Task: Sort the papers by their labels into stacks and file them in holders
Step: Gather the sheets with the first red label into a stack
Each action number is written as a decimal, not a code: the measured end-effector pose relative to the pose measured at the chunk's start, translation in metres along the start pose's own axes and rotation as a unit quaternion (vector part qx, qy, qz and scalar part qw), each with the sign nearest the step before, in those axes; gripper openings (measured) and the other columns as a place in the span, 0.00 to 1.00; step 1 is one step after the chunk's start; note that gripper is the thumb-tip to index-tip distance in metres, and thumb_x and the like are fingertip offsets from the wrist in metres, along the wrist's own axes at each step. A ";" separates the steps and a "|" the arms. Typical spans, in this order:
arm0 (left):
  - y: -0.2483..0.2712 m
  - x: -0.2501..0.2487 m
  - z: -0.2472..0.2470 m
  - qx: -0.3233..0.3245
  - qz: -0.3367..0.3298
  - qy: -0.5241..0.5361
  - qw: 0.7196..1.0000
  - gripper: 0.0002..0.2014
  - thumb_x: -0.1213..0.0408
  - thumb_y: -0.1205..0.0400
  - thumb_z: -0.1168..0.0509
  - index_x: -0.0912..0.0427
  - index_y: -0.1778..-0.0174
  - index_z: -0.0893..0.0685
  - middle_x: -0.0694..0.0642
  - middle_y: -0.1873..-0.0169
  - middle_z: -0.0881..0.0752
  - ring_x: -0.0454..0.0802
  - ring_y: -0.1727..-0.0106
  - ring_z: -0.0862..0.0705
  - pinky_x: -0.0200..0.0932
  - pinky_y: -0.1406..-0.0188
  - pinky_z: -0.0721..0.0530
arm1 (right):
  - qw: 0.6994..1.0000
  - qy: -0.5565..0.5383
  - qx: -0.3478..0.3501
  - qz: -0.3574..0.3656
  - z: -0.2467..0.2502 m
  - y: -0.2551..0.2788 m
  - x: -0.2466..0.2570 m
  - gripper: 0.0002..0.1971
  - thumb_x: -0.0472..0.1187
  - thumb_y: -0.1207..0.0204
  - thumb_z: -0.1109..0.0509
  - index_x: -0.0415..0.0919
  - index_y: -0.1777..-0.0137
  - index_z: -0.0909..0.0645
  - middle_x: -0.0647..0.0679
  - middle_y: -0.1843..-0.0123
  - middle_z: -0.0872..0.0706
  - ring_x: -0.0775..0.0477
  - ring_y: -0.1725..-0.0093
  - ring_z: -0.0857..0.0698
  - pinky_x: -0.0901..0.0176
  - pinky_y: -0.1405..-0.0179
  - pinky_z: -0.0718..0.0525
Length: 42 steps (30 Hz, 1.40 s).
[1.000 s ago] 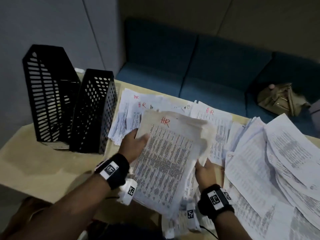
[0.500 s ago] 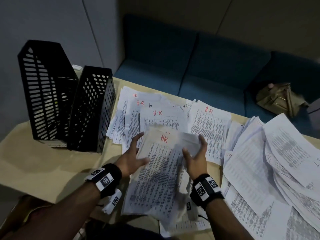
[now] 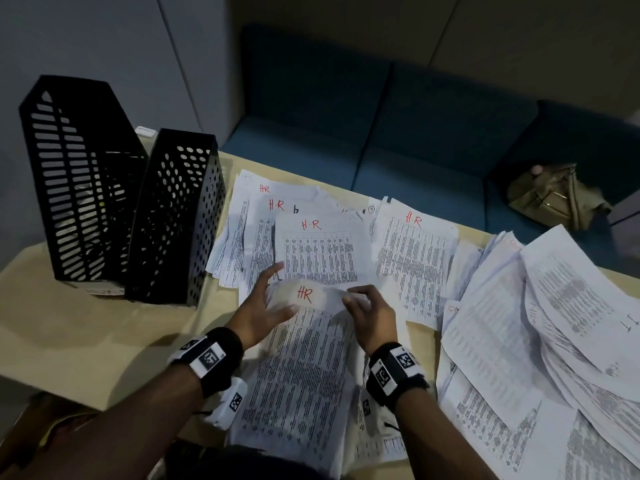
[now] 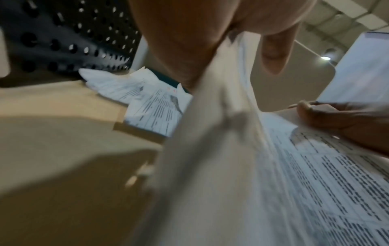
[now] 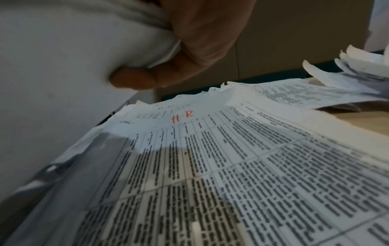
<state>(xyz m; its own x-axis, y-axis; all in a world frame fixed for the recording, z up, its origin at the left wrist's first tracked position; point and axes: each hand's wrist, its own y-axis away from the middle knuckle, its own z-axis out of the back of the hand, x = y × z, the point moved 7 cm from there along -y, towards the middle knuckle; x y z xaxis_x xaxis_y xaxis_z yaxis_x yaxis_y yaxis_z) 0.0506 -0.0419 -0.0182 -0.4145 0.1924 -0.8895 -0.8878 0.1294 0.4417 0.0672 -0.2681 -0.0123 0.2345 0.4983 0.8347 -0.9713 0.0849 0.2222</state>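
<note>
I hold a stack of printed papers (image 3: 304, 368) marked "HR" in red, low over the table's near edge. My left hand (image 3: 273, 299) grips its upper left edge, thumb on top; the left wrist view shows the stack (image 4: 231, 166) running between thumb and fingers. My right hand (image 3: 363, 303) pinches the top right corner, with its thumb (image 5: 134, 79) curled under the sheets (image 5: 52, 66). More HR sheets (image 3: 322, 251) lie spread on the table behind. Two black mesh holders (image 3: 79, 181) (image 3: 176, 216) stand upright at the left.
A big loose heap of other printed papers (image 3: 540, 323) covers the table's right side. Bare tan table top (image 3: 86, 327) lies left of my hands. Beyond the table is a blue sofa (image 3: 398, 133) with a tan bag (image 3: 554, 195) on it.
The HR stack has come down from a raised tilt to lie low and nearer me. Both hands have shifted up to its top edge, and the HR sheet behind is uncovered.
</note>
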 end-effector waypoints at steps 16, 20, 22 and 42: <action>0.009 0.073 0.066 -0.170 0.125 -0.200 0.957 0.17 0.58 0.15 0.40 0.56 0.30 0.21 0.60 0.46 0.12 0.56 0.51 0.17 0.47 0.45 0.21 | 0.945 0.256 -0.017 -0.201 0.041 0.013 -0.095 0.27 0.43 0.27 0.27 0.41 0.29 0.29 0.40 0.36 0.16 0.37 0.41 0.16 0.46 0.40 0.18; 0.011 0.073 0.065 -0.177 0.125 -0.176 0.960 0.17 0.59 0.14 0.40 0.58 0.31 0.21 0.62 0.45 0.13 0.55 0.51 0.20 0.46 0.47 0.24 | 0.968 0.231 0.004 -0.104 0.036 0.004 -0.076 0.12 0.41 0.24 0.30 0.36 0.43 0.18 0.40 0.54 0.18 0.35 0.53 0.15 0.48 0.54 0.16; 0.012 0.075 0.066 -0.178 0.126 -0.161 0.963 0.17 0.60 0.14 0.40 0.58 0.30 0.22 0.62 0.42 0.14 0.56 0.48 0.20 0.45 0.46 0.25 | 0.975 0.194 0.034 -0.098 0.033 0.007 -0.063 0.10 0.41 0.22 0.31 0.40 0.43 0.22 0.44 0.61 0.17 0.39 0.61 0.15 0.52 0.62 0.17; -0.003 0.051 0.066 -0.183 0.134 -0.041 0.973 0.17 0.58 0.17 0.35 0.71 0.45 0.17 0.48 0.74 0.23 0.52 0.70 0.20 0.39 0.72 0.30 | 0.984 0.016 -0.171 0.035 0.072 -0.030 0.076 0.11 0.41 0.22 0.35 0.35 0.45 0.21 0.47 0.55 0.17 0.49 0.56 0.20 0.66 0.64 0.31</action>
<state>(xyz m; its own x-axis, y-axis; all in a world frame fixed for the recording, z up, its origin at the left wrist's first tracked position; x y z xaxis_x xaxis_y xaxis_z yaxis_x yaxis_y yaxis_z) 0.0455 0.0312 -0.0570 -0.6365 0.2505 -0.7295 -0.7684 -0.2875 0.5717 0.1166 -0.2944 0.0809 0.1698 0.5391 0.8250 -0.9429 0.3324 -0.0231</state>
